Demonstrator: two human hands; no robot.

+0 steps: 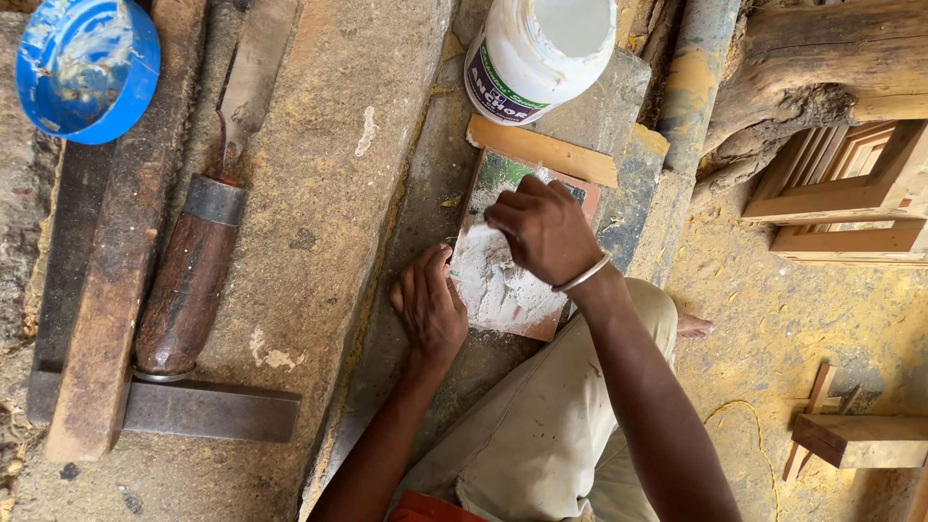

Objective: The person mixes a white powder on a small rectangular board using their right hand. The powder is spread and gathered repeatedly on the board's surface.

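While the left hand (428, 307) rests with curled fingers against the left edge of the small board (503, 280), holding nothing that I can see, the right hand (543, 230) lies above the board's upper half, its fingers bent down into the white paste (493, 285) spread there. I cannot tell if the right fingers grip any small tool. The board lies flat on the stone slab (319, 193), between both hands, just below the white plastic jar (536, 53) and a thin wooden strip (541, 150).

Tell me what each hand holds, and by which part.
Left hand steadies the small board at its left edge. Right hand is fisted over the white paste; any tool cannot be told.
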